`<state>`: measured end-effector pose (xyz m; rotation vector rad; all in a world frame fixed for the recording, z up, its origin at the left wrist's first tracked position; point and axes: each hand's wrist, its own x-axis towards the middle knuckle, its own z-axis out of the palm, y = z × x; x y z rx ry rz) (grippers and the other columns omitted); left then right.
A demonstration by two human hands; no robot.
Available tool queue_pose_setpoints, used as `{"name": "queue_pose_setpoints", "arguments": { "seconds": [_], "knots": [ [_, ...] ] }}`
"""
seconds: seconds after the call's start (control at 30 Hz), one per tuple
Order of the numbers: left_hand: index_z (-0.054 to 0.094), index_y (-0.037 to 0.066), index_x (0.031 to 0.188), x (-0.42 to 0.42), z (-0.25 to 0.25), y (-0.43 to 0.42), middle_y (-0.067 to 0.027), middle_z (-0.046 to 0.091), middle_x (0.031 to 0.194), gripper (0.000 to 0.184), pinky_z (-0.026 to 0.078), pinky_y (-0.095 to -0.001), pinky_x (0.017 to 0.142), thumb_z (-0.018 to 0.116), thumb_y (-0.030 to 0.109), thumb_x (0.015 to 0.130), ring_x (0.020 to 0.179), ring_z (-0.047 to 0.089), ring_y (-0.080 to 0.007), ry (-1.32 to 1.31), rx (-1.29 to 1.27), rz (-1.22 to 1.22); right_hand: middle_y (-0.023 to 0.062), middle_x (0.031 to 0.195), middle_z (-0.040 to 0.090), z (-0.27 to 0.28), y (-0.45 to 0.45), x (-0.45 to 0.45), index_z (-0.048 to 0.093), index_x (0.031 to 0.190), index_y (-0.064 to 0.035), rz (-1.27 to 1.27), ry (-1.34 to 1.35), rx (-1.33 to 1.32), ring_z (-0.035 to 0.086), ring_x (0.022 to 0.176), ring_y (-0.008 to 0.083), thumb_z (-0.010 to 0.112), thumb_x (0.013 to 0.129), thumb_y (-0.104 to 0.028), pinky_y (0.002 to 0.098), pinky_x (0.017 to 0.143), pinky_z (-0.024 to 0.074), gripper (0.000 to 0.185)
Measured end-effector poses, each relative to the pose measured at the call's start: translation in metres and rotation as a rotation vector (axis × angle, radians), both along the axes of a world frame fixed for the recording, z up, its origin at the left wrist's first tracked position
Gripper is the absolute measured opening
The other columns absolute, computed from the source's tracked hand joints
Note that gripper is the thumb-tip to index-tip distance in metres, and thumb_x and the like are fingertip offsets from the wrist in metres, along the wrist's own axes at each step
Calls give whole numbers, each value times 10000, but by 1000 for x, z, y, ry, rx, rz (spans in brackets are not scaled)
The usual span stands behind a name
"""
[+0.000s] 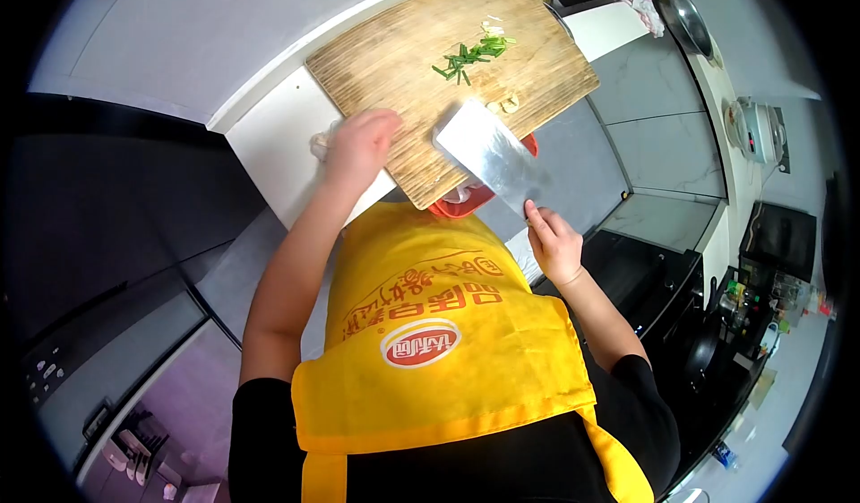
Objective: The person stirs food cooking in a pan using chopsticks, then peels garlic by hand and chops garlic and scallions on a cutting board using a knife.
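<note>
A wide-bladed cleaver (491, 154) is in my right hand (555, 241), its blade over the near right edge of the wooden cutting board (385, 64). My left hand (360, 149) is closed at the board's left edge, its fingertips hidden; a crumpled clear wrapper (320, 145) lies beside it on the white counter. Cut green onion pieces (466, 59) lie on the board, with paler bits (492, 28) beyond them. Several pale yellowish slices (509, 103) sit near the blade's top corner. Under the board's near edge is a red container (462, 206), partly hidden by the cleaver.
The white counter (278, 145) runs left of the board. A metal pan (683, 17) is at the upper right, and a whitish appliance (758, 131) stands farther right. A black stove area (658, 279) and a dark wok (701, 352) are at the lower right.
</note>
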<state>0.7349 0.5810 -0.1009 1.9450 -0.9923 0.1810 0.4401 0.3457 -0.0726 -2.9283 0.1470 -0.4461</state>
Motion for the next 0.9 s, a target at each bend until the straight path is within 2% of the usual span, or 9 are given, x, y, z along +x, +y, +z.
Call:
{"name": "queue_pose_setpoints", "arguments": {
  "seconds": [0.03,0.1,0.27,0.47,0.53,0.6,0.73,0.83,0.9],
  "knots": [
    [729,64,948,0,-1,2,-90,727,982,133,559,-366,785,675,11,839,867,682,-301,2,-2,-1,-8,969,667,-1,1,0,652,1297,-180,37,-21,0,662,747,184,734,764,-20,301,587,542,563],
    [720,59,966,-1,8,6,-97,727,961,109,560,-337,729,693,39,862,822,693,-272,236,-24,169,1,982,674,-2,6,1,656,1287,-171,96,-30,13,670,757,193,730,764,-27,306,593,547,547],
    [721,60,986,-3,21,8,-86,736,947,103,552,-304,682,707,71,885,763,690,-207,351,-93,193,14,976,678,9,10,9,661,1275,-161,123,133,9,675,766,205,719,774,-25,310,605,555,523],
    [729,60,1025,-5,11,16,-63,742,937,132,543,-278,692,707,78,896,734,670,-145,444,-190,257,48,1006,682,30,20,18,593,1362,-123,99,-251,76,679,750,244,675,823,2,339,611,566,559],
    [728,55,1036,-2,9,14,-55,743,935,139,541,-269,698,707,77,900,735,665,-131,451,-222,264,23,981,677,20,20,15,617,1336,-160,79,247,7,679,725,234,666,800,-37,339,582,558,553],
    [723,40,1046,-2,6,12,-48,741,932,145,541,-257,714,708,76,906,756,665,-116,581,-340,238,27,995,674,14,21,11,593,1370,-174,52,271,54,675,708,235,646,816,-38,346,574,557,573],
    [721,28,1049,-1,5,12,-50,738,935,150,542,-250,727,711,59,902,787,668,-105,511,-315,210,29,982,674,35,21,19,592,1377,-159,36,242,-11,675,715,226,671,801,-25,340,591,560,597],
    [719,23,1047,-7,10,11,-61,737,943,152,545,-251,733,714,48,897,809,676,-109,537,-253,234,27,989,680,39,23,22,627,1331,-151,58,-125,31,670,758,214,723,750,20,306,625,561,613],
    [718,22,1036,-6,14,12,-58,734,957,140,547,-251,732,708,39,898,814,678,-108,477,-205,248,28,982,677,28,21,24,625,1332,-152,78,-132,52,672,759,218,714,761,6,315,621,562,600]
  ]
}}
